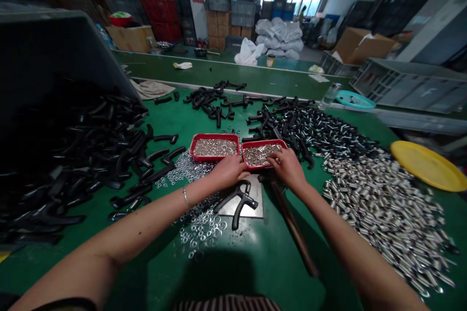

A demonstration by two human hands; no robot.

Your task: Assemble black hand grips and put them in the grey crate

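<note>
My right hand [288, 167] reaches into the right red tray [263, 166], its fingertips closed together among small silvery pins; what they pinch is too small to make out. My left hand [230, 171] is at the front corner of the left red tray [215, 159], fingers curled and pressed together, with anything in them hidden. Below it, a forked black plastic handle part [239, 201] lies on a flat metal plate [257, 208]. A hammer [292, 226] with a wooden handle lies to the right of the plate, its head near my right hand.
Loose metal rings [204, 228] lie left of the plate. Black handles [138, 155] spill from a large dark bin [83, 29] at left. Metal sleeves [379, 199] are heaped at right, near a yellow lid [430, 165]. Black parts with metal pins [324, 131] lie behind.
</note>
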